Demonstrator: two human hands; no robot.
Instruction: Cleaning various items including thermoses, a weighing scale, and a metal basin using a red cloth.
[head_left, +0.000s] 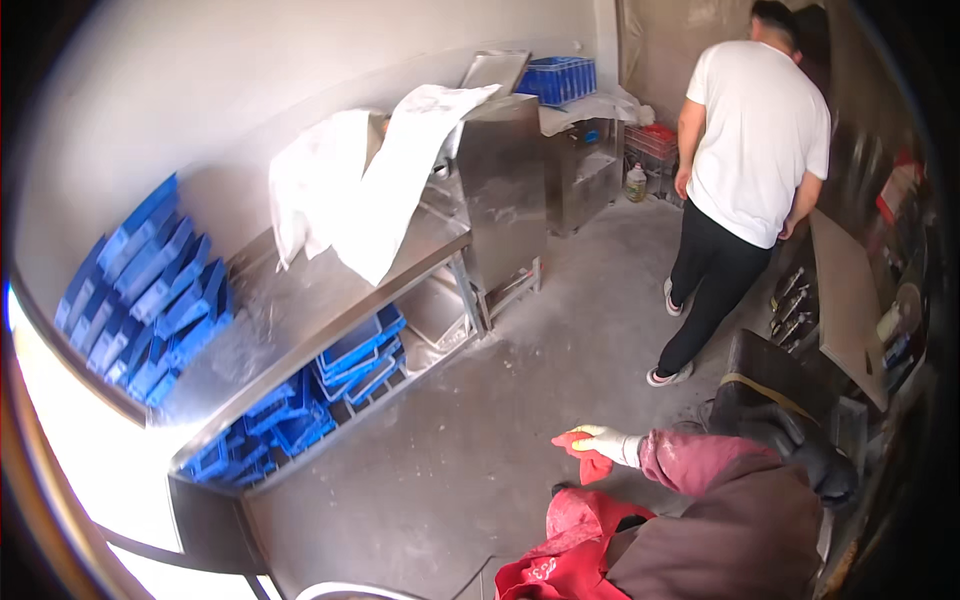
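My right hand (604, 444) wears a pale work glove and grips a piece of red cloth (595, 466), part of which hangs below the fingers. A dusty maroon sleeve covers that arm. Below it, a red apron (559, 544) with white marks spreads over my front. My left hand is out of view. Beneath the cloth lies the grey concrete floor (465, 450), with pale specks on it.
A steel table (330, 292) bears white sheeting (420, 180) and stacked blue plastic trays (150, 292); more blue trays (292, 420) sit beneath. A person (757, 142) in a white shirt stands ahead, back turned. A black bin-like object (757, 375) and a leaning board (847, 307) are at right.
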